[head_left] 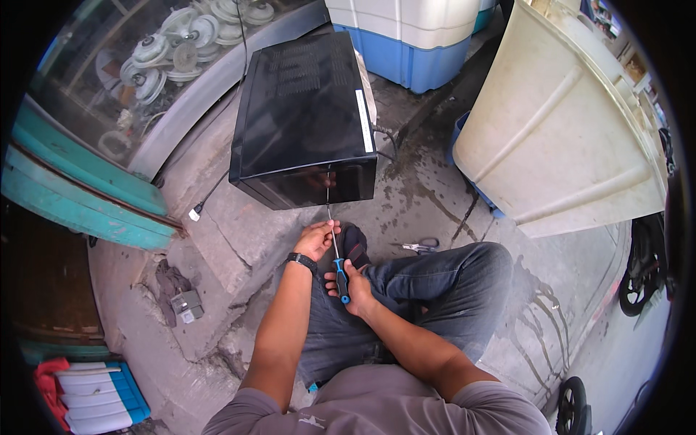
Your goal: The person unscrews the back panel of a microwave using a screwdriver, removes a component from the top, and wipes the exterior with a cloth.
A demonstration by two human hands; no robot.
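Observation:
A long screwdriver [340,281] with a blue-and-black handle points away from me toward the front face of a black box-shaped appliance [293,109]; whether its tip touches the surface is unclear. My left hand [317,239], with a watch on the wrist, has its fingertips closed on the metal shaft, just short of the appliance. My right hand [354,286] is wrapped round the handle, nearer my body. A shoe [354,245] of mine sits under the appliance's front edge, and scissors or pliers [420,246] lie on the concrete to its right.
A glass case [123,145] of white pulley-like parts and a teal frame [87,196] are at left, with a plug [196,212], grey block [187,306] and cushion [101,391] on the ground. A blue-and-white container [399,43], large cream tub [551,123] and black wheels [638,275] stand right.

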